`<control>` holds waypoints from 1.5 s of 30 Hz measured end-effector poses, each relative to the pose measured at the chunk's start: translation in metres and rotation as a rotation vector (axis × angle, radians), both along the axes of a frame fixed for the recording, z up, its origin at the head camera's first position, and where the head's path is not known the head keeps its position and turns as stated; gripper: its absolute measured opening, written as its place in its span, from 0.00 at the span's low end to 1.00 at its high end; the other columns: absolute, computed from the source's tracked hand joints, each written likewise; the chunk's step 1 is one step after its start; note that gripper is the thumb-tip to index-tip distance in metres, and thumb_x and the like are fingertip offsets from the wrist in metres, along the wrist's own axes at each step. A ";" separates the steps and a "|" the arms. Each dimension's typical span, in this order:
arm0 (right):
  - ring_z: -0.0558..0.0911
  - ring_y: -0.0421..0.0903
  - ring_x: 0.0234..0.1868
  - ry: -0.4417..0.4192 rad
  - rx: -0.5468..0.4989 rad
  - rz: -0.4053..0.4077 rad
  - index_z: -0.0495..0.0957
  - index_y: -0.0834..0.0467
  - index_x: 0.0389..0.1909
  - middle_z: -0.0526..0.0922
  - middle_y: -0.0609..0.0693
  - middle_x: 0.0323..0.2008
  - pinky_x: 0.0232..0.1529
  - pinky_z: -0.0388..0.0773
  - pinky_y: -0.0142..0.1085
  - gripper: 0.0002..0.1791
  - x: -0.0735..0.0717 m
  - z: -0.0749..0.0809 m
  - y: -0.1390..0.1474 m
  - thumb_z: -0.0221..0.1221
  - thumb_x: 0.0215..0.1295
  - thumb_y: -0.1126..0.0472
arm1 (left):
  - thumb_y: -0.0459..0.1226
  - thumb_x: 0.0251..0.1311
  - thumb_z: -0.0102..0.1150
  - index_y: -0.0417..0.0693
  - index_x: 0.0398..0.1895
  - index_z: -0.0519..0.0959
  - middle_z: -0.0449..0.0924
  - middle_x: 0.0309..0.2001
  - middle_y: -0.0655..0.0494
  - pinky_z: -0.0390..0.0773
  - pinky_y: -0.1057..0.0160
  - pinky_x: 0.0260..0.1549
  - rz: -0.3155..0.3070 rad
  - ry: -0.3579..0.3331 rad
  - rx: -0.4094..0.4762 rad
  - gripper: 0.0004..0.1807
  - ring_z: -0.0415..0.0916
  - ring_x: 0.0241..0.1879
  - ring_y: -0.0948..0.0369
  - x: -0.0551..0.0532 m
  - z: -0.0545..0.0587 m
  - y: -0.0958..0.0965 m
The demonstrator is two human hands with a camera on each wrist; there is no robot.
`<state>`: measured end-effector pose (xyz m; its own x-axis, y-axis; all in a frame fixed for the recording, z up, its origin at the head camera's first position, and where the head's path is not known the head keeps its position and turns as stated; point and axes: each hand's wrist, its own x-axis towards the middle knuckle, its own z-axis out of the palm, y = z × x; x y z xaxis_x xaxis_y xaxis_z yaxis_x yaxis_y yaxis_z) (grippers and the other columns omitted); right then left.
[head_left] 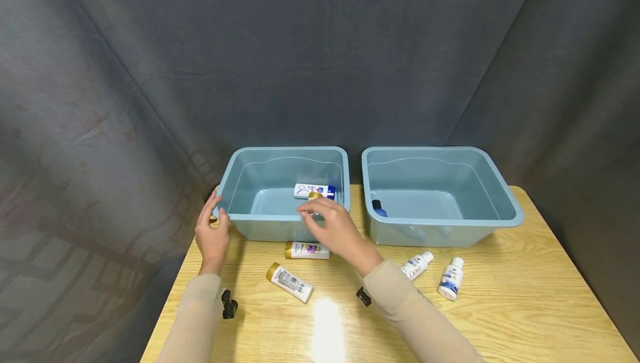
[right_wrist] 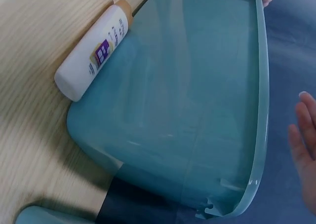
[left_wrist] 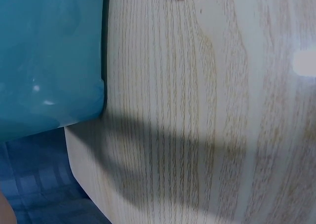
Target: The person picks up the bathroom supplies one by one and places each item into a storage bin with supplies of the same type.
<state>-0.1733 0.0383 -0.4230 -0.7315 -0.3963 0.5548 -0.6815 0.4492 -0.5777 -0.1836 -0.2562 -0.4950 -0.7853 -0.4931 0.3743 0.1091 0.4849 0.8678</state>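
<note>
My left hand (head_left: 212,235) holds the front left corner of the left light-blue plastic bin (head_left: 280,228), thumb and fingers at the rim. My right hand (head_left: 332,227) is above this bin's front rim; in the right wrist view its fingers (right_wrist: 306,130) are extended with nothing between them. Below it, inside the bin, a gold-capped bottle (head_left: 314,195) is partly hidden by the hand. Behind that lies a white bottle with a blue cap (head_left: 312,190). A white bottle with a gold cap and purple label (right_wrist: 101,54) lies against the bin's front wall.
Another gold-capped bottle (head_left: 290,282) lies label-down nearer me. The right blue bin (head_left: 445,222) contains a dark-capped blue bottle (head_left: 379,209). Two white Dove bottles (head_left: 417,265) lie before it, the first partly behind my right sleeve. A dark curtain (head_left: 340,63) hangs behind the wooden table (head_left: 530,296).
</note>
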 end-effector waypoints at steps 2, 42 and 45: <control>0.88 0.49 0.52 0.019 -0.005 0.002 0.87 0.58 0.46 0.91 0.52 0.46 0.62 0.81 0.42 0.08 0.003 -0.001 -0.001 0.63 0.70 0.63 | 0.32 0.71 0.53 0.50 0.65 0.81 0.74 0.72 0.63 0.64 0.78 0.49 0.002 -0.002 0.002 0.21 0.73 0.67 0.56 0.000 0.000 0.000; 0.89 0.44 0.41 0.067 -0.092 -0.028 0.88 0.55 0.38 0.91 0.47 0.37 0.53 0.85 0.38 0.05 0.048 -0.062 -0.019 0.69 0.62 0.64 | 0.31 0.71 0.53 0.50 0.64 0.82 0.75 0.72 0.62 0.65 0.77 0.47 0.012 0.027 0.020 0.21 0.68 0.59 0.81 0.000 0.000 0.002; 0.89 0.44 0.42 0.008 -0.068 -0.025 0.88 0.54 0.39 0.91 0.46 0.38 0.50 0.85 0.37 0.05 0.053 -0.068 -0.021 0.68 0.63 0.63 | 0.31 0.71 0.53 0.50 0.64 0.82 0.75 0.72 0.62 0.65 0.77 0.47 0.014 0.020 0.013 0.21 0.71 0.61 0.73 0.000 0.000 0.002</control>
